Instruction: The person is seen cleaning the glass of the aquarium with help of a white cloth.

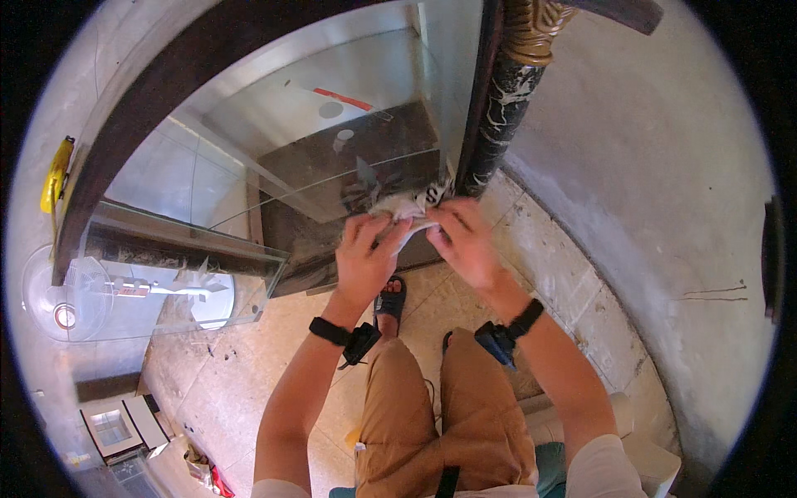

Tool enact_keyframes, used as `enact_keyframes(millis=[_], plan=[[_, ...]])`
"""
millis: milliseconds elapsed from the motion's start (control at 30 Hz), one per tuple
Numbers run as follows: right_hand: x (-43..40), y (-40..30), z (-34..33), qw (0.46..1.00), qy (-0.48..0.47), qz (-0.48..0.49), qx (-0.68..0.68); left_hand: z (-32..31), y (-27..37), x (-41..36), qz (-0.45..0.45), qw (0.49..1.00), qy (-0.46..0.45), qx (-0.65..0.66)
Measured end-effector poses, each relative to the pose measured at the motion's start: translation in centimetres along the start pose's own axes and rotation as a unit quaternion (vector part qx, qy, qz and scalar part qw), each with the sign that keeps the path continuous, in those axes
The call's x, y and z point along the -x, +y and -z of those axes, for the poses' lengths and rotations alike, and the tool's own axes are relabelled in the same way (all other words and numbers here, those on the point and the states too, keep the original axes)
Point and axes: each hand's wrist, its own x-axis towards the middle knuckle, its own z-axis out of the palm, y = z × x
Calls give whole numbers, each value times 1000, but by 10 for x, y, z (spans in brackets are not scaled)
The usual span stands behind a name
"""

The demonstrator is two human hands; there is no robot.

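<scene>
A light crumpled cloth point(398, 205) with a black-and-white patterned part is pinched between both hands, in front of a glass cabinet point(348, 56). My left hand point(368, 249) grips its near left side, with the thumb on top. On the other side, my right hand point(464, 239) holds the cloth close to the foot of a dark marbled column point(510, 112) with a gold capital. Some of the right hand is blurred. Behind the cloth, the cabinet's dark lower base point(299, 249) shows through the glass.
An open glass door point(187, 249) stands out to the left, with a white fan point(68, 305) beyond it. A yellow-handled tool point(57, 174) is at the far left. Close on the right rises a grey wall point(672, 187). A small white-framed cabinet point(112, 429) sits lower left.
</scene>
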Motion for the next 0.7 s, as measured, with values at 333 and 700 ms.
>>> enact_keyframes(millis=[333,700], plan=[[-162,-58,81,948,250,183,67,92,22,-179,-82,973,205,-64],[-75,-10,52,987,88,83,101,18,2,-108,-119,981,117,-99]])
